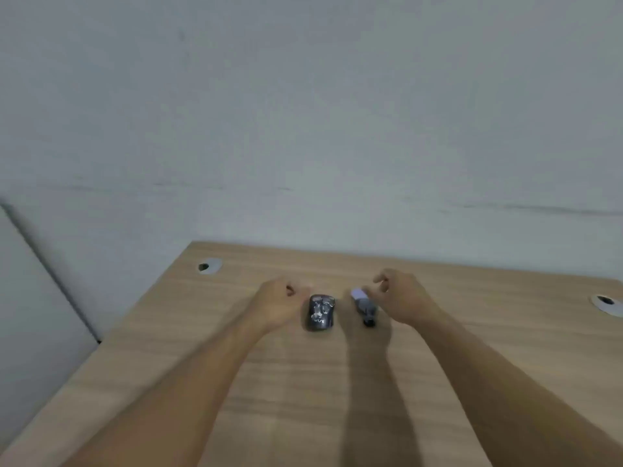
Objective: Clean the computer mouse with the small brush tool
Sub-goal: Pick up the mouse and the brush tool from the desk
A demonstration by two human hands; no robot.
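Observation:
A dark computer mouse (321, 312) with pale worn patches lies on the wooden desk (303, 382). Right of it lies the small brush tool (363, 305), grey with a pale lilac far end and a black near tip. My left hand (277, 303) hovers just left of the mouse, fingers curled, holding nothing. My right hand (399, 294) is beside the brush on its right, fingertips at its pale end; the blur hides whether they grip it.
Two round cable holes sit in the desk, one at the far left (209, 266) and one at the right edge (606, 302). A pale wall (303, 129) rises right behind the desk. The desk's left edge runs diagonally toward me.

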